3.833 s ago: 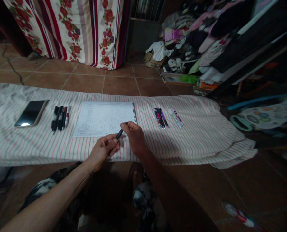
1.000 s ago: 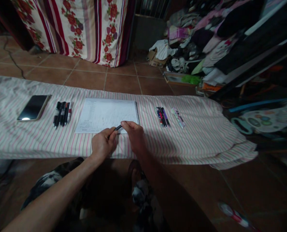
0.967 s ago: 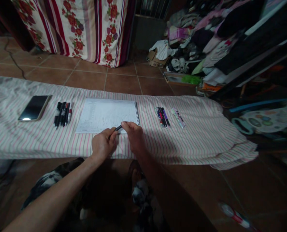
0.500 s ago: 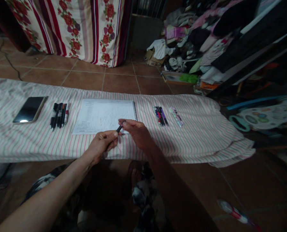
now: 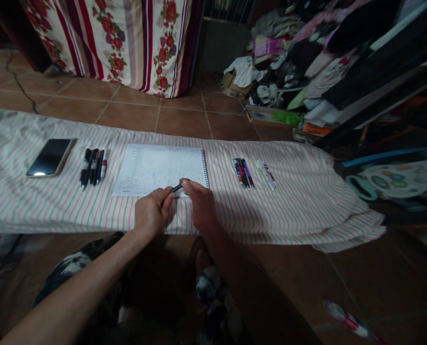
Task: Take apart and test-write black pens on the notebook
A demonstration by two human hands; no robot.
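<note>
Over the near edge of a spiral notebook [image 5: 159, 165], my left hand [image 5: 153, 209] is closed around one end of a dark pen [image 5: 176, 188]. The fingertips of my right hand [image 5: 199, 199] pinch its other end, so the pen spans the gap between both hands. Whether it is a pen or a marker is hard to tell, as my fingers hide its ends. Left of the notebook lies a row of several dark pens and markers [image 5: 93, 167]. To its right are a small group of pens [image 5: 243, 173] and a pair of pale pens [image 5: 267, 174].
A phone [image 5: 51, 157] lies at the left on the striped cloth [image 5: 299, 191] covering the low table. Beyond stand a floral curtain [image 5: 134, 43] and a heap of clothes [image 5: 288, 52]. A plastic bottle [image 5: 346, 318] is on the floor at lower right.
My left hand has turned knuckles-up and wrapped further round the pen, which now lies flatter. My right hand still pinches its far end. The whole view has shifted slightly.
</note>
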